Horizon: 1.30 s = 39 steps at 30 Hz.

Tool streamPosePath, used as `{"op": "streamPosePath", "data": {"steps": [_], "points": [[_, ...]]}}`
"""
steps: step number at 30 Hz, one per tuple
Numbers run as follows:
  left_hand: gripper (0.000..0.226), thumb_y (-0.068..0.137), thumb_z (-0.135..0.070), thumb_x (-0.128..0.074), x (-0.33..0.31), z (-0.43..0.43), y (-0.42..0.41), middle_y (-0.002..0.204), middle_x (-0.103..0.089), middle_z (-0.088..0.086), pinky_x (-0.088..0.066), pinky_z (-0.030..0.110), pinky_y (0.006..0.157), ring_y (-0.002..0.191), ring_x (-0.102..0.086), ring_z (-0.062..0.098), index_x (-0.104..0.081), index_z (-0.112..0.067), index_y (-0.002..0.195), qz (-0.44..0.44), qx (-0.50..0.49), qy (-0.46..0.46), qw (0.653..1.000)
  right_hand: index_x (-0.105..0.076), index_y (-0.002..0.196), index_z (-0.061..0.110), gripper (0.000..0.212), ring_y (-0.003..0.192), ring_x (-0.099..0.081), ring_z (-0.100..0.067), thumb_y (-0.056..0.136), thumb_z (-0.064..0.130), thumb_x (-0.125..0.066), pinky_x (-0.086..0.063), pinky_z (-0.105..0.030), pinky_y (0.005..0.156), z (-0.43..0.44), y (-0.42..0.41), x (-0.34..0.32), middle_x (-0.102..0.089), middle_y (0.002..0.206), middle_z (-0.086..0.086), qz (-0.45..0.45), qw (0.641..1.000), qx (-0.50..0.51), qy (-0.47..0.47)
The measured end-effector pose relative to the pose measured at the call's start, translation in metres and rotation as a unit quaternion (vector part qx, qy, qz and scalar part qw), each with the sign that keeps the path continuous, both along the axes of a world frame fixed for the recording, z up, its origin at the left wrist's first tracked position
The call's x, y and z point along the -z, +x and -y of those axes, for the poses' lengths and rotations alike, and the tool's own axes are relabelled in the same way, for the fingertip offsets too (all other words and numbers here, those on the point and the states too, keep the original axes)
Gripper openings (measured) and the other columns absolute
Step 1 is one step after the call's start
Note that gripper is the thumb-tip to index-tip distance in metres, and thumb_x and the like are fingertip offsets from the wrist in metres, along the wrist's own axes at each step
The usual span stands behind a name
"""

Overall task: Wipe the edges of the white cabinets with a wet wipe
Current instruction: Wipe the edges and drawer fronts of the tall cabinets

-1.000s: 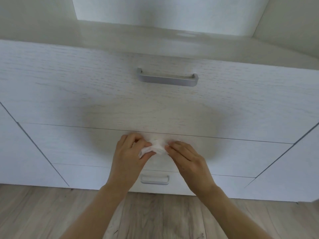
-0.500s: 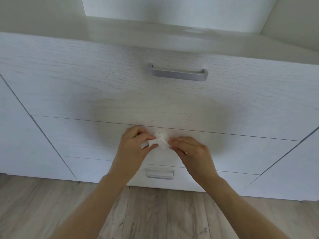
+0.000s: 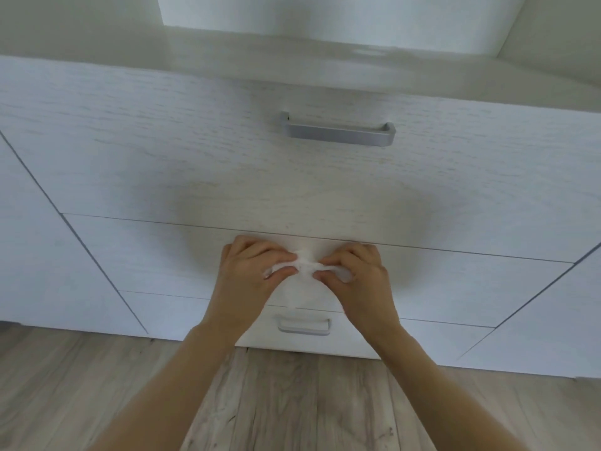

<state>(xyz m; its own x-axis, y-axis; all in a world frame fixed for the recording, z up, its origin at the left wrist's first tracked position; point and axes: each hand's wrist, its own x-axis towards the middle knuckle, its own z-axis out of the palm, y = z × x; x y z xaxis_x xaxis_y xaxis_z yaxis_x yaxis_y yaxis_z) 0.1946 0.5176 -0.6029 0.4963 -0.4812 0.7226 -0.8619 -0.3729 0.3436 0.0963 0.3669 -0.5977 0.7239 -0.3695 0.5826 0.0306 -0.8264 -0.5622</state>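
The white cabinet (image 3: 201, 151) fills the view; no brand, label or writing can be read on it. Its top drawer front carries a grey bar handle (image 3: 338, 131), and below that handle run the thin seams of two lower drawers, the lowest with a smaller handle (image 3: 304, 326). Under the cabinet lies a wood-grain floor (image 3: 292, 402). Well below the bar handle, just under the first seam, the left hand (image 3: 250, 275) and right hand (image 3: 357, 275) each pinch an end of the crumpled wet wipe (image 3: 305, 263), fingers curled tight. Compared with half a second ago, the hands have drawn further apart, stretching the wipe between them.
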Motion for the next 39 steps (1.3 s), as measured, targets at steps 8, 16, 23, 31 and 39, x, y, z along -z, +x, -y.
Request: {"op": "streamPosePath", "data": {"steps": [8,16,23,31,39], "points": [[0.027,0.077,-0.035,-0.055,0.001,0.027,-0.014,0.072,-0.064,-0.005,-0.032,0.025,0.074,0.082,-0.042,0.013,-0.071,-0.013,0.074,-0.012,0.018,-0.018,1.0,-0.072,0.078,0.009,0.014,0.086,-0.045,-0.01,0.066,0.012,-0.077,-0.036,-0.014,0.076,0.016,-0.013,0.001,-0.06,0.082,0.004,0.032,0.998,0.002,-0.046],[0.027,0.078,-0.031,-0.059,0.001,-0.002,0.002,0.078,-0.069,-0.001,-0.04,0.026,0.071,0.078,-0.046,0.012,-0.074,-0.01,0.086,0.03,0.031,0.005,0.999,-0.071,0.078,0.009,0.012,0.081,-0.044,-0.011,0.068,0.017,-0.071,-0.04,-0.024,0.068,-0.004,-0.001,0.009,-0.061,0.075,-0.002,0.068,0.997,0.013,-0.04],[0.026,0.078,-0.027,-0.06,-0.004,-0.005,-0.016,0.073,-0.066,0.002,-0.042,0.019,0.064,0.072,-0.046,0.011,-0.074,-0.007,0.086,-0.005,0.057,-0.039,0.998,-0.073,0.08,0.008,0.012,0.077,-0.046,-0.008,0.071,0.014,-0.07,-0.038,-0.005,0.069,-0.002,-0.022,0.008,-0.062,0.075,-0.002,0.086,0.995,0.001,-0.051],[0.023,0.081,-0.023,-0.061,0.027,-0.015,-0.036,0.076,-0.065,0.002,-0.041,0.016,0.065,0.074,-0.047,0.012,-0.074,-0.005,0.09,0.001,0.058,-0.021,0.998,-0.073,0.085,0.008,0.013,0.078,-0.05,-0.009,0.073,0.013,-0.069,-0.041,-0.009,0.069,-0.004,-0.037,0.038,-0.061,0.079,-0.002,0.077,0.996,-0.003,-0.044],[0.022,0.08,-0.019,-0.058,0.094,-0.007,-0.023,0.078,-0.067,0.004,-0.039,0.021,0.07,0.078,-0.045,0.014,-0.072,-0.004,0.086,0.042,0.061,0.04,0.996,-0.072,0.085,0.007,0.011,0.072,-0.05,-0.011,0.075,0.011,-0.071,-0.041,-0.016,0.061,-0.001,-0.035,0.107,-0.059,0.076,-0.002,-0.006,0.998,-0.019,-0.055]]}}
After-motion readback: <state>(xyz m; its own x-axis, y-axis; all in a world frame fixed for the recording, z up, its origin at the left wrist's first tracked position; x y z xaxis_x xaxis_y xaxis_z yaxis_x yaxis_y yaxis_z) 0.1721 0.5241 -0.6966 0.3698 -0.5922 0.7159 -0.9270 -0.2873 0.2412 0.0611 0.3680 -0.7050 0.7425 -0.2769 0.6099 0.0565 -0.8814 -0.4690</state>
